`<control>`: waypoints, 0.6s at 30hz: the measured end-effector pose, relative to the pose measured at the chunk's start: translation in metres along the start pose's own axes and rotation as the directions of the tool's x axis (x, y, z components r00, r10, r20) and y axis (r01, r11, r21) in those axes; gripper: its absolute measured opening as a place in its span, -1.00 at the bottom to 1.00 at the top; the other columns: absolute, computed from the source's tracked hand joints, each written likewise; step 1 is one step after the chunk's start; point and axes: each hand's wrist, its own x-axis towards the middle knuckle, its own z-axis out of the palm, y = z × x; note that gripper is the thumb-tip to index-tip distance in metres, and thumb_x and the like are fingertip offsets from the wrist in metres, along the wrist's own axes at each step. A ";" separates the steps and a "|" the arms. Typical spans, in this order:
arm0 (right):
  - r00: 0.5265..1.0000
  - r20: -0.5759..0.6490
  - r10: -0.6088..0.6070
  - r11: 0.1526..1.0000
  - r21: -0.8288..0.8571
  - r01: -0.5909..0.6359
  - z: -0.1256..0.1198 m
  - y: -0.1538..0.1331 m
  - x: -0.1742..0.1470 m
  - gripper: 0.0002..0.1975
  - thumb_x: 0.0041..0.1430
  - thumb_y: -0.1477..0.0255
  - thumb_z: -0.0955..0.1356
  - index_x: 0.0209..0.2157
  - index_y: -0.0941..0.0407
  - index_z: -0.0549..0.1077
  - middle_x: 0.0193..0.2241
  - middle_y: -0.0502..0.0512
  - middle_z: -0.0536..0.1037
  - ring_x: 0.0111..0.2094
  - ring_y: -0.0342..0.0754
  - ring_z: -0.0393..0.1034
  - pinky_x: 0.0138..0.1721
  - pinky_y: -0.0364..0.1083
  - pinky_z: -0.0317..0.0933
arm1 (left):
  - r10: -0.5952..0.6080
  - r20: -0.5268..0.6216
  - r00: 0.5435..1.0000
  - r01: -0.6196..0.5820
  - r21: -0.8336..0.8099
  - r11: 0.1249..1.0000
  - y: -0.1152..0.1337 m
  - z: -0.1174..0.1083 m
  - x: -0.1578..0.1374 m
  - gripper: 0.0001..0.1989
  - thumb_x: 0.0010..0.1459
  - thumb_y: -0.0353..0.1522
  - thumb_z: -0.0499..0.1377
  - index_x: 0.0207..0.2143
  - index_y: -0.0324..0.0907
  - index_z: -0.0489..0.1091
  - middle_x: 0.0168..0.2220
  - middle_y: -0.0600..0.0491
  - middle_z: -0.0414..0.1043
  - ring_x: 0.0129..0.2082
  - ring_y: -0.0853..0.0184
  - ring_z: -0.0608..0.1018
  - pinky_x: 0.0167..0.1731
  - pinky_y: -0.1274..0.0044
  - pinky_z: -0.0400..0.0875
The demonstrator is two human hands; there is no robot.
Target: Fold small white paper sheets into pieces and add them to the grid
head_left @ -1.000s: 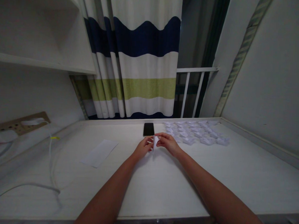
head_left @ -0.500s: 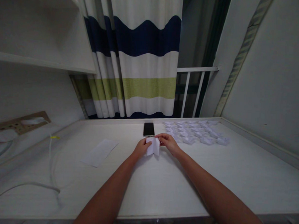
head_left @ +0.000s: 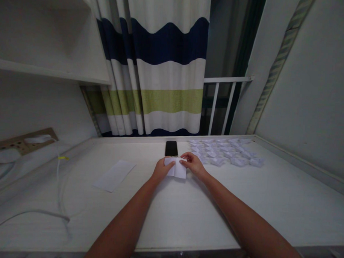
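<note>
Between my two hands is a small white sheet of paper [head_left: 179, 172] with a crease down its middle, held up just above the desk. My left hand [head_left: 161, 168] pinches its left side, the thumb lying across the front. At the upper right edge, my right hand [head_left: 193, 163] grips the paper between thumb and fingers. Right behind the paper a dark-screened phone [head_left: 171, 148] lies flat on the desk. Several folded white paper pieces [head_left: 216, 161] sit in rows beyond my right hand.
A flat white paper sheet [head_left: 115, 175] lies left of my hands on the white desk [head_left: 185, 223]. Further left are a pale cable [head_left: 33, 212] and a power strip [head_left: 24, 142] with plugs. A striped curtain [head_left: 171, 76] hangs behind the desk.
The paper has opened out wider and flatter at its crease. My right hand's thumb has come round onto the front of the paper; my left hand has shifted slightly left.
</note>
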 end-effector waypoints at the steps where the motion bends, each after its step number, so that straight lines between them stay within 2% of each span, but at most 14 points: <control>1: 1.000 -0.010 -0.006 1.000 -0.012 0.006 -0.001 0.002 0.001 -0.78 -0.27 0.39 0.38 -0.47 0.14 0.36 -0.63 -0.11 0.28 -0.62 -0.25 0.11 -0.59 -0.21 0.02 | -0.001 -0.001 1.000 0.001 -0.001 1.000 0.001 0.000 -0.001 -0.74 -0.19 -0.32 0.19 -0.40 -0.28 0.41 -0.43 -0.02 0.46 -0.41 0.29 0.45 -0.40 0.52 0.31; 7: 1.000 0.006 -0.001 0.997 -0.077 0.002 -0.003 0.005 0.003 -0.81 -0.24 0.36 0.36 -0.51 0.16 0.37 -0.60 -0.05 0.32 -0.58 -0.21 0.14 -0.54 -0.19 0.04 | -0.031 -0.008 0.999 0.032 0.027 0.999 0.002 -0.001 -0.001 -0.76 -0.22 -0.29 0.21 -0.48 -0.28 0.43 -0.45 -0.03 0.46 -0.42 0.27 0.45 -0.40 0.50 0.31; 18: 0.992 0.085 -0.089 0.985 -0.140 0.101 -0.003 0.005 0.003 -0.85 -0.18 0.37 0.35 -0.51 0.15 0.39 -0.59 -0.05 0.35 -0.57 -0.20 0.16 -0.53 -0.19 0.04 | -0.009 -0.042 0.999 0.011 0.034 0.999 0.002 -0.001 0.001 -0.86 -0.20 -0.34 0.19 -0.54 -0.24 0.44 -0.46 -0.01 0.46 -0.39 0.24 0.45 -0.30 0.44 0.29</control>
